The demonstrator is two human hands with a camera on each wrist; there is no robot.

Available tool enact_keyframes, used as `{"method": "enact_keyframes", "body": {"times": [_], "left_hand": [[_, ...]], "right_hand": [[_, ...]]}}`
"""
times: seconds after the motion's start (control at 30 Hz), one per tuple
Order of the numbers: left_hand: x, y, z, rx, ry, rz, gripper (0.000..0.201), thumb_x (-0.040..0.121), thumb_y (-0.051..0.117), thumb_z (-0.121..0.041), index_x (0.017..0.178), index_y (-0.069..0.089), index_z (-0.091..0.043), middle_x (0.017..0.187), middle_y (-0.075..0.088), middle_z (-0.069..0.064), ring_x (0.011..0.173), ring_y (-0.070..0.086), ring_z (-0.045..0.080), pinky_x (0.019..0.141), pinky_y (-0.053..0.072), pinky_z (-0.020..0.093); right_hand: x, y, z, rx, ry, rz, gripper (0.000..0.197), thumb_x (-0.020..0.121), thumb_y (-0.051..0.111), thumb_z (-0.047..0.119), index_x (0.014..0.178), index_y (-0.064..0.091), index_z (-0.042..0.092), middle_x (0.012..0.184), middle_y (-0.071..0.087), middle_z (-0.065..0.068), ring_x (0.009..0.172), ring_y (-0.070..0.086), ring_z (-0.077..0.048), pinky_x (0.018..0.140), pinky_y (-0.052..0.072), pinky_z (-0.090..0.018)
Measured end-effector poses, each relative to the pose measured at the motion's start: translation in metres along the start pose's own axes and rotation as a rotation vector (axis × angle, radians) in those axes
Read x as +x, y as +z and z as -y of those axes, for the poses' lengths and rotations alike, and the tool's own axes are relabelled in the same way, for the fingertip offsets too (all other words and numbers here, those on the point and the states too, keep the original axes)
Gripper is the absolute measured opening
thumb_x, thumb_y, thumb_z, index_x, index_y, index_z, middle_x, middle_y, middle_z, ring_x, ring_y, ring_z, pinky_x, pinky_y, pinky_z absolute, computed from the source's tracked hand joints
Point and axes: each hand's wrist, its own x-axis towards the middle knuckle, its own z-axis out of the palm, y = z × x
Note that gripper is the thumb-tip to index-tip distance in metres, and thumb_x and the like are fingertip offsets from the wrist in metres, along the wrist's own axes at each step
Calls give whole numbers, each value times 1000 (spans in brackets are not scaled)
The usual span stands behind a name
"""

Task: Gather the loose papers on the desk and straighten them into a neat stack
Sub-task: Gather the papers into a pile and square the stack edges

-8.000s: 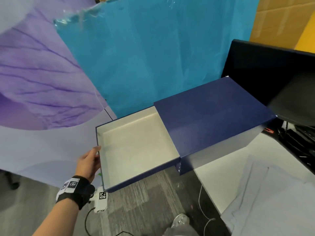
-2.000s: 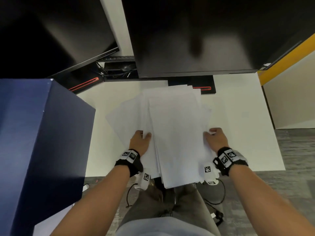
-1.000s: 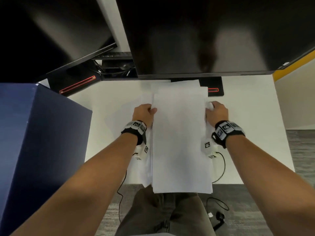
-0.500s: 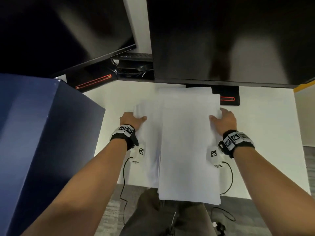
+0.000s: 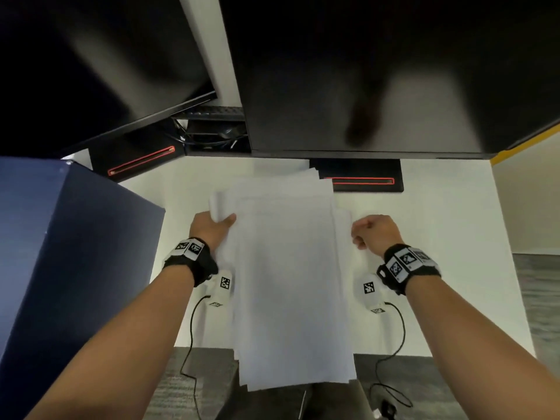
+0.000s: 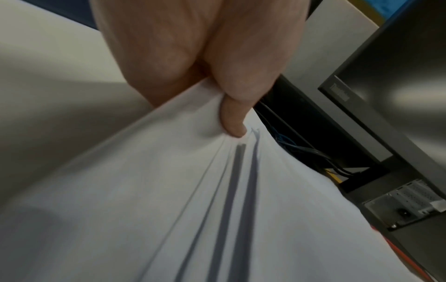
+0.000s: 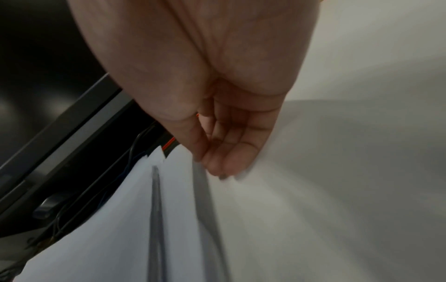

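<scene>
1. A person gathers loose white papers (image 5: 291,268) on a white tabletop (image 5: 439,237), the sheets lying lengthwise between both arms with their near ends hanging past the tabletop's front edge.
2. The left hand (image 5: 210,228) grips the pile's left edge, thumb on top and fingers beneath. It curls that edge upward, apparently to pull stray sheets inward.
3. The right hand (image 5: 377,231) sits at the opposite edge with fingers curled. The blurred wrist view shows fingertips (image 7: 224,166) at the paper's border, but whether they pinch a sheet or only nudge it cannot be told.
4. Edges are still staggered: offset layers show along both sides and at the far corner (image 5: 315,174), near a monitor base (image 5: 363,180). The stack looks gathered but not yet squared.
5. A dark blue box (image 5: 69,253) stands at the left, and two dark monitors (image 5: 363,71) loom behind, leaving the middle of the tabletop as the working space.
</scene>
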Motion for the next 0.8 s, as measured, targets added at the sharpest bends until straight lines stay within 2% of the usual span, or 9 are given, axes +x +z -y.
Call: {"method": "enact_keyframes", "body": {"times": [0.1,0.2,0.3,0.4,0.47,0.57,0.67,0.73,0.8], "left_hand": [[5,9,-21,46,53,30,30,85,74,-38,98,70,-10,93,70,7,84,67,28,73,51,31],[4,17,-32,-69,67,49,37,84,73,-42,103,73,-10,99,75,7,88,72,28,81,58,37],[4,11,-17,-210,-11,43,55,69,79,-56,106,73,-15,98,77,4,87,74,27,84,60,43],[5,0,4,-214,-68,48,64,53,84,-60,98,74,-16,94,79,3,85,75,30,81,60,50],[10,1,3,-135,-35,29,58,56,82,-57,94,75,-14,93,78,6,84,75,30,80,61,51],[16,10,-18,13,53,10,46,76,78,-46,100,74,-7,100,76,8,91,71,29,87,59,42],[19,27,-34,-3,88,39,41,83,72,-45,102,74,-9,101,75,8,92,70,28,88,57,38],[13,36,-38,-75,68,66,36,85,67,-49,90,72,-13,96,76,7,89,72,29,84,58,36],[9,34,-32,-199,26,84,52,79,66,-64,99,71,-16,103,74,0,98,71,26,92,55,36]], "right_hand": [[19,8,19,0,7,-55,21,89,53,9,85,70,-3,83,74,-21,78,73,-36,73,61,-37],[27,13,38,-9,-14,-76,38,93,51,30,106,69,-2,108,70,-19,102,64,-36,85,49,-34],[11,7,22,132,39,-24,49,84,62,54,98,69,8,92,71,-11,84,67,-29,80,57,-37],[-7,-3,-10,170,64,72,9,83,72,13,80,70,4,73,69,-15,69,64,-29,69,59,-38],[-5,-6,-14,130,58,43,14,84,64,-5,75,71,3,70,69,-17,69,64,-30,69,60,-38],[16,-2,8,77,0,-30,16,87,60,2,75,69,7,71,70,-14,68,68,-30,65,61,-35],[34,16,35,-33,-121,-85,6,89,63,17,90,68,15,77,65,1,72,64,-17,64,51,-25],[36,34,48,-35,-186,-122,13,91,63,17,103,64,16,86,60,5,77,60,-14,70,48,-25],[31,40,52,33,-212,-190,20,93,63,20,112,60,15,96,58,3,85,59,-16,72,46,-23]]}}
